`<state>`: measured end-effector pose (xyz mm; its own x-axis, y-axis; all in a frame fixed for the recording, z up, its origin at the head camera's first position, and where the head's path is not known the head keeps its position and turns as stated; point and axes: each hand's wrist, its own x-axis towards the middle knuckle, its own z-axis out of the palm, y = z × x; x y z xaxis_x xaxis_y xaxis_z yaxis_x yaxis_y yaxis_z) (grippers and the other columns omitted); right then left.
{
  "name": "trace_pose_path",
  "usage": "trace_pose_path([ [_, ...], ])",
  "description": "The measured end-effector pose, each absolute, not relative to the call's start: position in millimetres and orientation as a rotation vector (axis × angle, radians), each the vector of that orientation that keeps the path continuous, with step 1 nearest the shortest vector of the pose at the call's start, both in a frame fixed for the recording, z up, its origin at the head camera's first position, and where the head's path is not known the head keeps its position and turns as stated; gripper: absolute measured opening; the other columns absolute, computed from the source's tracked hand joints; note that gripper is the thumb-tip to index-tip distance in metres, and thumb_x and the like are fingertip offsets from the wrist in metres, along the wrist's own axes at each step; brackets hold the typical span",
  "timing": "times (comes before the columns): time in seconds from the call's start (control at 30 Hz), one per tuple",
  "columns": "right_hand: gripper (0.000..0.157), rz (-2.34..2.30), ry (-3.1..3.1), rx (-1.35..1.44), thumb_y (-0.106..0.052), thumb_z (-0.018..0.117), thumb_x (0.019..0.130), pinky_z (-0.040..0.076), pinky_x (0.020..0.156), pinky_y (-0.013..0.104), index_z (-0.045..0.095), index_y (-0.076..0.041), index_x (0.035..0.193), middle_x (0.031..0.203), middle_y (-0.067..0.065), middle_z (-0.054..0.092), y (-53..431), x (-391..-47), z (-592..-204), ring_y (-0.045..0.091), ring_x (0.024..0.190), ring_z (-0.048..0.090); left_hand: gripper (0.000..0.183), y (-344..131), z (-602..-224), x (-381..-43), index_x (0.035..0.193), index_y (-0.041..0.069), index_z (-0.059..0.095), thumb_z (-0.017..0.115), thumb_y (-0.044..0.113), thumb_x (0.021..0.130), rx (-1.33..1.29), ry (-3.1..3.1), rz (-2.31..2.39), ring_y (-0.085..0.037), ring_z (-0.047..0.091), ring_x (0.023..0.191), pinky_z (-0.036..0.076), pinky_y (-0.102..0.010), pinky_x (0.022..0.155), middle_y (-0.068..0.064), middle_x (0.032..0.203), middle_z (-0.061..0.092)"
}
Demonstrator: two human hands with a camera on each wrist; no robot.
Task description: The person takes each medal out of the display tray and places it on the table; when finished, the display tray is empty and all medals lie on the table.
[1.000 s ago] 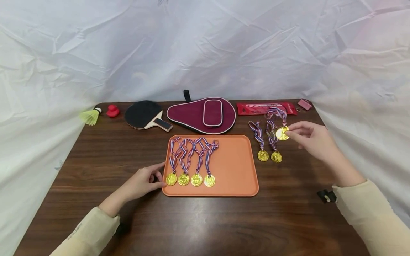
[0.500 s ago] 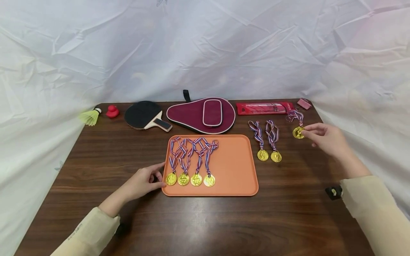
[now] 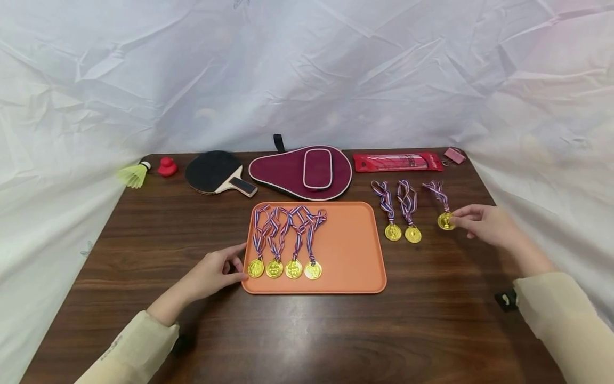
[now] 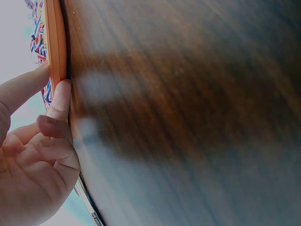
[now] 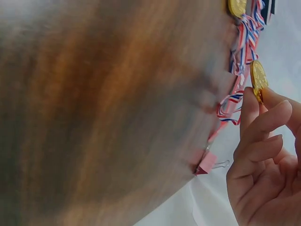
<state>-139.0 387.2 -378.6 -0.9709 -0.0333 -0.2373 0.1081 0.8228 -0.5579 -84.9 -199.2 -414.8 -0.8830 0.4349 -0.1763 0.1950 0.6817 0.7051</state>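
Pinching medal [image 3: 443,221] (best laid flat), three o'clock of tray [image 3: 352,245]: right hand [image 3: 486,226]; touching tray, nine o'clock: left hand [image 3: 211,274], loosely spread.

At eight o'clock in the head view, the cream left sleeve [image 3: 136,341] is bearing small grey marks [image 3: 112,348]; at four o'clock, the right sleeve [image 3: 561,314] is matching it, a black piece [image 3: 506,300] sitting beside its cuff.

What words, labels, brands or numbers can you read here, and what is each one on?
None can be read.
Red packet: print, too small to read.
Medals: raised markings, too small to make out.
Left sleeve: a faint mark, perhaps lettering, too blurred.
Narrow edge, low in left wrist view: pale marks, too small.
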Motion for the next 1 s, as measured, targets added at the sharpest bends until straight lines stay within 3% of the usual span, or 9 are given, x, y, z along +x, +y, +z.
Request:
trace_pose_path([
  [0.5,0.050,-0.904,2.635,0.105,-0.042,0.060,0.083,0.041,0.056,0.029,0.058,0.001,0.108,0.086,0.009,0.066,377,-130,-397,0.016,0.061,0.057,0.068,-200,-418,-85,0.134,0.003,0.038,0.070,0.024,0.077,0.516,2.571,1.021,-0.010,0.045,0.057,0.037,-0.023,0.049,0.006,0.076,0.056],
  [1.0,0.052,-0.839,2.695,0.184,-0.047,0.061,0.081,0.037,0.058,0.031,0.061,-0.001,0.106,0.085,0.008,0.067,378,-131,-402,0.017,0.063,0.056,0.068,-200,-415,-85,0.134,0.003,0.038,0.070,0.023,0.078,0.506,2.569,1.020,-0.010,0.045,0.057,0.037,-0.023,0.049,0.006,0.076,0.056],
])
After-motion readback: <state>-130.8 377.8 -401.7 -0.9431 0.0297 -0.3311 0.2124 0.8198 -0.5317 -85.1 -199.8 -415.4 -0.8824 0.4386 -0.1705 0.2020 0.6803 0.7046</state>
